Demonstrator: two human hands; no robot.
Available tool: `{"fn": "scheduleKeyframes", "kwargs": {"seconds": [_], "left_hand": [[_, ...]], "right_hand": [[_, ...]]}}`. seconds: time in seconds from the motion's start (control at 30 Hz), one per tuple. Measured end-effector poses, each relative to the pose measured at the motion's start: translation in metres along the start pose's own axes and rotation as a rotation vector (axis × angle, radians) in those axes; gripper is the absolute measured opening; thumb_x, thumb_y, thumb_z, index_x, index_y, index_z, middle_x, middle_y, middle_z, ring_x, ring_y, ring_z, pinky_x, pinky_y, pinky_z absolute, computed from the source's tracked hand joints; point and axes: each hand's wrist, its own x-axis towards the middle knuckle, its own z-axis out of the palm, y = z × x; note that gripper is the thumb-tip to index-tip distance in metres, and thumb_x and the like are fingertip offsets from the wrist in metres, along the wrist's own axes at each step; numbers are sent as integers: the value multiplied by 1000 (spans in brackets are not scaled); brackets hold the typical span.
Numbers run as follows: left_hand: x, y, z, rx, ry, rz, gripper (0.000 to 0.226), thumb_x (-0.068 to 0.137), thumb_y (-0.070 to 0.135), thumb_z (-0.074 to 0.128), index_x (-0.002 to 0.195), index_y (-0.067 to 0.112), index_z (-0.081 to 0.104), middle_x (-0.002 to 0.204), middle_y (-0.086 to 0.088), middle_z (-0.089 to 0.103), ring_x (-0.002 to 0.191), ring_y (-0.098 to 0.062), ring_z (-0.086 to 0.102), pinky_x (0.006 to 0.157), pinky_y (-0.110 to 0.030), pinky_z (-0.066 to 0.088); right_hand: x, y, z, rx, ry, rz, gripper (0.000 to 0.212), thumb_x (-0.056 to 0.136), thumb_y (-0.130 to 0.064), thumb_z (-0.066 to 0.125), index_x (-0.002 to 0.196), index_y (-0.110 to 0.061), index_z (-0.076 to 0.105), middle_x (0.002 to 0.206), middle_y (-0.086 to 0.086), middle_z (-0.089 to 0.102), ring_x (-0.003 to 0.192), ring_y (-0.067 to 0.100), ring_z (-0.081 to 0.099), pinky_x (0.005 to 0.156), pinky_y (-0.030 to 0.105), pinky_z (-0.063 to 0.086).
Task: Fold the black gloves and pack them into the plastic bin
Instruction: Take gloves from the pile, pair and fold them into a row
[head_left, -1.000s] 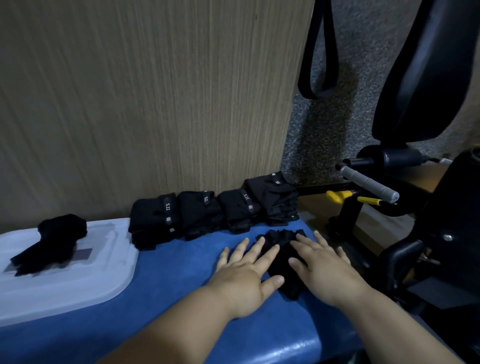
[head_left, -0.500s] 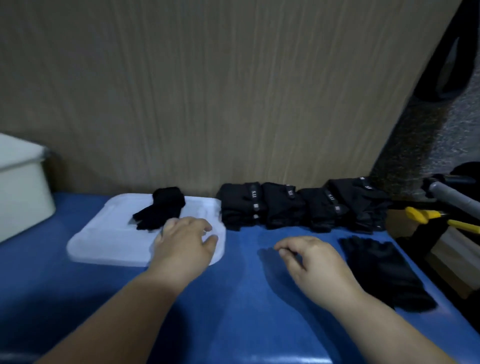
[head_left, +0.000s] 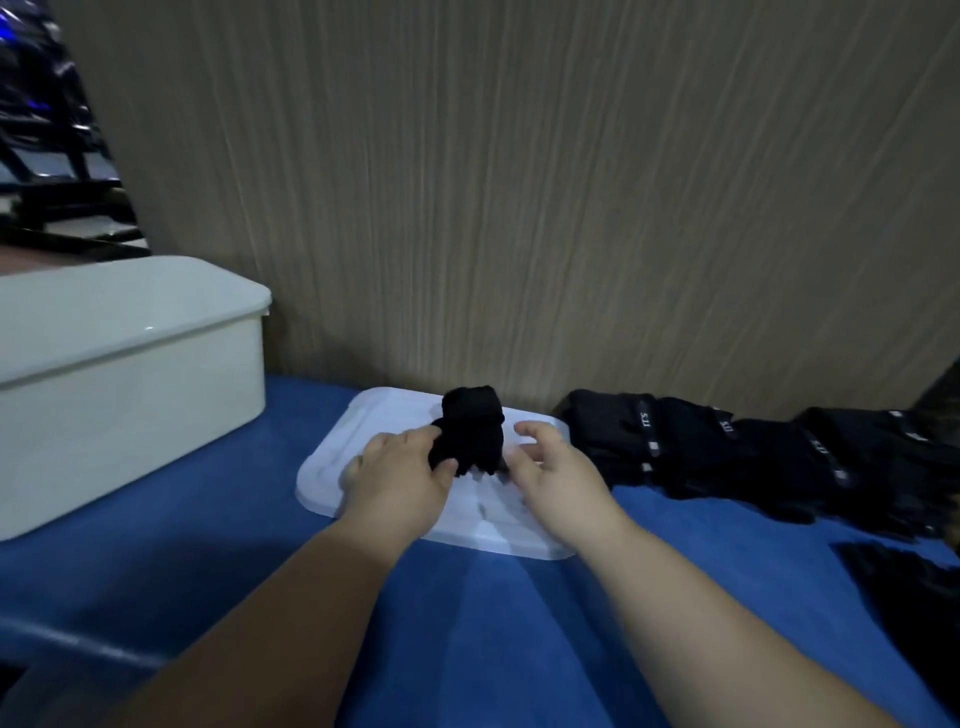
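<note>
Pinching black glove, left hand; right hand spread-fingered just beside.

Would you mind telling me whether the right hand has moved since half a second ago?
Yes: the right hand has gone left, from the mat below the glove row to above the lid, beside the glove.

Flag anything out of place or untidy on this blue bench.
Two gloves stand out. One crumpled glove sits on the white lid, gripped by the left hand, apart from the folded row along the wall. Another loose glove lies alone at the right edge. Nothing looks spilled or damaged.
</note>
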Motion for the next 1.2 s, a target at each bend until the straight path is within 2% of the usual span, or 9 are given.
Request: {"fn": "scheduleKeyframes", "kwargs": {"seconds": [0.1, 0.23, 0.37, 0.6, 0.73, 0.9, 1.0, 1.07, 1.2], "left_hand": [[1, 4, -2, -22, -41, 11, 36, 99, 41, 38, 133, 38, 47, 122, 9, 56, 125, -16, 38, 98, -34, 33], [7, 2, 0, -126, -54, -43, 29, 97, 45, 35, 122, 41, 50, 113, 11, 61, 119, -17, 42, 97, -35, 36], [7, 5, -3, -276, -26, -108, 22, 94, 53, 36, 104, 39, 48, 104, 9, 64, 102, -21, 55, 93, -41, 44], [-12, 34, -6, -325, -182, -39, 30, 98, 48, 38, 115, 25, 47, 104, 4, 63, 90, -18, 61, 85, -36, 50], [-28, 60, 3, -341, -358, 80, 29, 96, 48, 44, 115, 27, 51, 100, 6, 67, 90, -12, 61, 82, -31, 50], [-49, 97, 19, -329, -425, 190, 26, 92, 46, 54, 111, 29, 58, 99, 14, 64, 93, -7, 60, 84, -24, 47], [-62, 117, 33, -264, -449, 231, 24, 92, 46, 54, 107, 27, 55, 92, 11, 64, 88, -9, 61, 81, -26, 49], [-66, 128, 40, -230, -428, 260, 23, 92, 46, 53, 95, 23, 55, 84, 7, 63, 81, -12, 60, 79, -30, 50], [-69, 145, 50, -263, -466, 250, 26, 92, 48, 52, 85, 24, 57, 73, 6, 61, 73, -13, 59, 74, -32, 48]], "right_hand": [[24, -12, 14, 55, 27, 88, 55, 93, -49, 50, 140, -23, 38, 114, -1, 63, 102, 21, 61, 93, 39, 51], [34, -16, 22, 39, 66, 122, 49, 92, -29, 60, 137, -21, 42, 118, 5, 62, 89, 17, 62, 71, 25, 48], [24, -7, 10, 129, 78, 109, 32, 90, -14, 58, 119, -25, 55, 90, -1, 69, 69, 16, 61, 67, 31, 50], [-40, 25, -41, 410, -31, 59, 32, 93, 3, 53, 110, -23, 61, 100, -7, 74, 88, 7, 69, 73, 21, 53], [-69, 51, -75, 151, 10, 62, 33, 92, -6, 59, 106, -35, 62, 108, -15, 71, 97, 2, 66, 84, 18, 50], [-97, 75, -111, -286, 43, 105, 28, 92, -25, 59, 108, -48, 53, 104, -27, 57, 100, -4, 55, 77, 7, 44], [-105, 90, -129, -469, 22, 75, 27, 87, -36, 63, 112, -44, 57, 110, -22, 52, 112, 0, 47, 93, 12, 36], [-107, 97, -137, -465, 88, 36, 25, 85, -46, 64, 108, -35, 65, 107, -17, 56, 109, 3, 49, 96, 18, 38], [-110, 96, -145, -297, 156, 132, 42, 90, -57, 49, 80, -21, 67, 79, -8, 65, 79, 5, 61, 72, 21, 46]]}}
